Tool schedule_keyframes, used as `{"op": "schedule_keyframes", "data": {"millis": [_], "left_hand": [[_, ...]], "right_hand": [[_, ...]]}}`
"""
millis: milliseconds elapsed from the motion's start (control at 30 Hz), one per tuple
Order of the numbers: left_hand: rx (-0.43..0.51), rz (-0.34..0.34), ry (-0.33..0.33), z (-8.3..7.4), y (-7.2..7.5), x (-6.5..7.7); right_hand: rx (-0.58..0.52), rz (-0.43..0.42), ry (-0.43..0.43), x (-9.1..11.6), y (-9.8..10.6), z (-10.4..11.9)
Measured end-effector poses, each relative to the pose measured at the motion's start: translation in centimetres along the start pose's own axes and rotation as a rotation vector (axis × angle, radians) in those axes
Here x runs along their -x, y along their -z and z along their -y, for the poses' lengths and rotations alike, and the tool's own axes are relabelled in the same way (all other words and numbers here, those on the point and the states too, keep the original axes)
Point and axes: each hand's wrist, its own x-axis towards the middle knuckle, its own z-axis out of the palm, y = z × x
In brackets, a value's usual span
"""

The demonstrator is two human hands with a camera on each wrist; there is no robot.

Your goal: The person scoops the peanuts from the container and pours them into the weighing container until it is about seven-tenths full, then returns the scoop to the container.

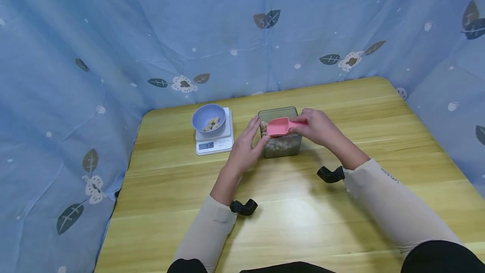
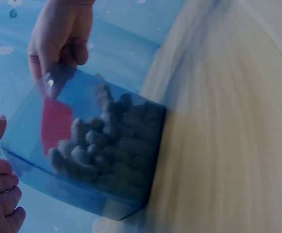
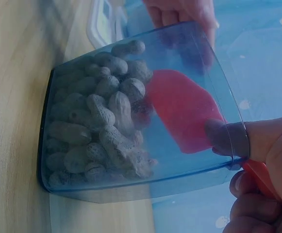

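Observation:
My right hand (image 1: pixel 318 126) grips the handle of a pink scoop (image 1: pixel 278 127). The scoop's blade is inside a clear, tinted rectangular container (image 1: pixel 281 148), above the peanuts. Through the container's wall in the right wrist view, unshelled peanuts (image 3: pixel 102 116) fill its lower part, and the right thumb lies inside the rim. My left hand (image 1: pixel 244 148) rests against the container's left side, fingers extended toward the back and thumb near the front corner. In the left wrist view, the left fingertips (image 2: pixel 7 194) appear beside the rim. Whether any peanuts lie on the scoop is unclear.
Left of the container, a white digital kitchen scale (image 1: pixel 214 144) with a lit display bears a purple-blue bowl (image 1: pixel 198 118) holding several peanuts. Both stand toward the back of the wooden table (image 1: pixel 170 197). A blue patterned curtain (image 1: pixel 227 33) hangs behind and along the sides.

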Motion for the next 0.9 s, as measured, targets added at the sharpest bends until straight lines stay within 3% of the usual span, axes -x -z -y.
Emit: {"op": "schedule_keyframes", "data": {"millis": [167,300,533,667,767,900], "left_hand": [[0.003,-0.023,-0.001,0.1,-0.5,0.1],[0.029,-0.023,0.006,0.0,-0.6,0.1],[0.046,-0.023,0.003,0.0,-0.6,-0.1],[0.055,-0.006,0.012,0.2,-0.6,-0.2],[0.063,0.001,0.016,0.2,-0.6,-0.2],[0.073,0.002,0.013,0.3,-0.6,-0.2]], "right_hand": [[0.039,-0.005,0.038,0.0,0.1,0.2],[0.156,-0.054,0.105,0.1,1.1,0.8],[0.42,-0.159,0.368,-0.1,2.4,1.8],[0.498,-0.167,0.497,-0.6,2.0,1.7],[0.502,-0.138,0.534,-1.1,1.4,1.4],[0.496,-0.106,0.521,-1.6,0.7,0.9]]}}
